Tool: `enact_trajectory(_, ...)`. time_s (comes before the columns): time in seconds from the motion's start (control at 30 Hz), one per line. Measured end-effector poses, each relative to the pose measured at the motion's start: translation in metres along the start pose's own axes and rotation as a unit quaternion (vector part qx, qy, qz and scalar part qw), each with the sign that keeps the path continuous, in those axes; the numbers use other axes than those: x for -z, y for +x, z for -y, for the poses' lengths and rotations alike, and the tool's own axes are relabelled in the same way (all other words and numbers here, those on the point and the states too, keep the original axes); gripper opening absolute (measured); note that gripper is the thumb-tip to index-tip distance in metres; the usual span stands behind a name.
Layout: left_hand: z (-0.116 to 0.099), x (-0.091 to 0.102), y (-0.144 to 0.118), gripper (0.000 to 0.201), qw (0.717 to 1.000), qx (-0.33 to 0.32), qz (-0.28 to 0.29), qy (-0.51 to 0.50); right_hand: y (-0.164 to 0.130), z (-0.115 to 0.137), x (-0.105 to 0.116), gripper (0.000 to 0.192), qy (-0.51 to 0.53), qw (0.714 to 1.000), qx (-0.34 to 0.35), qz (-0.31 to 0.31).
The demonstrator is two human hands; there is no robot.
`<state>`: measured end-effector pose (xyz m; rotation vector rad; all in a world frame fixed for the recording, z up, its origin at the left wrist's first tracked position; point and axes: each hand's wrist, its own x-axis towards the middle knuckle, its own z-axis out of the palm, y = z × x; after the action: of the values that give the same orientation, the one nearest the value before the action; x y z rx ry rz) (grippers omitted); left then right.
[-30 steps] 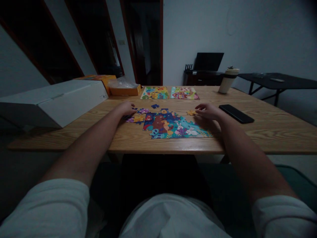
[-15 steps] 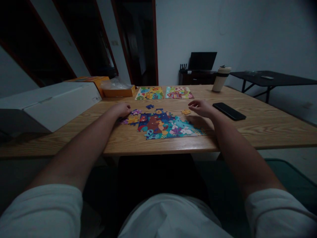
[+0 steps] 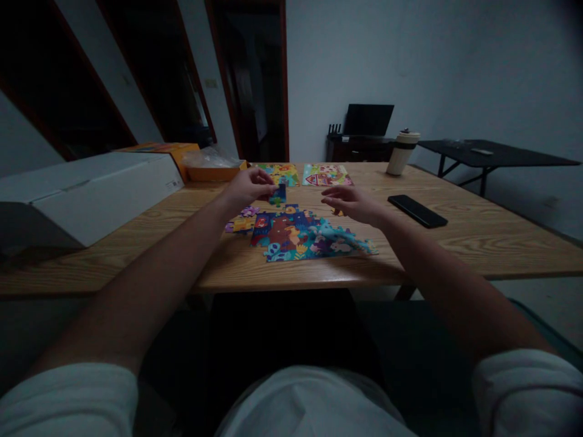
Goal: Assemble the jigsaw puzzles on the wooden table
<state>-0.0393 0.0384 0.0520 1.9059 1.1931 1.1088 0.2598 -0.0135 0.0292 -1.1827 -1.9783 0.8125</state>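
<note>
My left hand (image 3: pixel 251 186) pinches a dark blue jigsaw piece (image 3: pixel 279 193), held tilted above the table beyond the puzzle. A partly assembled jigsaw puzzle (image 3: pixel 291 237) with a brown bear and white rabbits lies before me, its upper edge uneven. My right hand (image 3: pixel 353 203) hovers over the puzzle's upper right side, fingers stretched out and holding nothing. Beneath its fingers an orange jigsaw piece (image 3: pixel 337 212) shows in part. Purple and yellow jigsaw pieces (image 3: pixel 243 224) lie at the puzzle's left.
Two colourful picture sheets (image 3: pixel 327 175) lie at the far side of the wooden table (image 3: pixel 478 249). A black phone (image 3: pixel 417 210) and a cream tumbler (image 3: pixel 402 153) are on the right. At left sit a white box (image 3: pixel 104 191) and an orange tray (image 3: pixel 212 173) with clear plastic.
My left hand has moved right from the loose pieces and picked up the dark blue jigsaw piece. My right hand has shifted left, over the orange piece.
</note>
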Motion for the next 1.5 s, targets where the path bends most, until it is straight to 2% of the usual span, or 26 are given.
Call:
enact_trajectory(0.13, -0.029, -0.057, -0.010, 0.024, 0.994, -0.058, 0.083, -0.043, -0.010, 0.025, -0.006, 0.039, 0.051, 0.998, 0.026, 0.026)
enact_trajectory(0.23, -0.028, -0.087, -0.012, 0.019, 0.987, -0.076, 0.128, -0.060, -0.018, 0.018, 0.001, 0.037, 0.039, 0.999, 0.019, 0.027)
enact_trajectory(0.3, -0.019, -0.096, -0.012, 0.019, 0.986, -0.081, 0.140, -0.049, -0.026, 0.004, 0.011, 0.037, 0.015, 0.999, -0.014, 0.042)
enact_trajectory(0.47, 0.008, -0.088, -0.009, 0.020, 0.979, -0.104, 0.141, 0.102, -0.048, -0.030, 0.037, 0.037, -0.111, 0.983, -0.120, 0.086)
enact_trajectory(0.63, 0.018, -0.080, -0.007, 0.025, 0.945, -0.134, 0.183, 0.236, -0.057, -0.047, 0.046, 0.039, -0.182, 0.973, -0.107, 0.091)
enact_trajectory(0.93, 0.016, -0.080, -0.011, 0.025, 0.932, -0.128, 0.206, 0.269, -0.057, -0.052, 0.035, 0.036, -0.263, 0.960, -0.079, 0.057)
enact_trajectory(1.13, 0.017, -0.080, -0.011, 0.024, 0.933, -0.123, 0.213, 0.263, -0.058, -0.048, 0.031, 0.036, -0.246, 0.965, 0.004, 0.093)
enact_trajectory(1.37, 0.014, -0.080, -0.013, 0.023, 0.934, -0.115, 0.206, 0.267, -0.062, -0.045, 0.028, 0.039, -0.308, 0.949, -0.051, 0.039)
enact_trajectory(1.5, 0.013, -0.080, -0.014, 0.023, 0.934, -0.115, 0.206, 0.268, -0.064, -0.041, 0.026, 0.030, -0.320, 0.946, -0.038, 0.043)
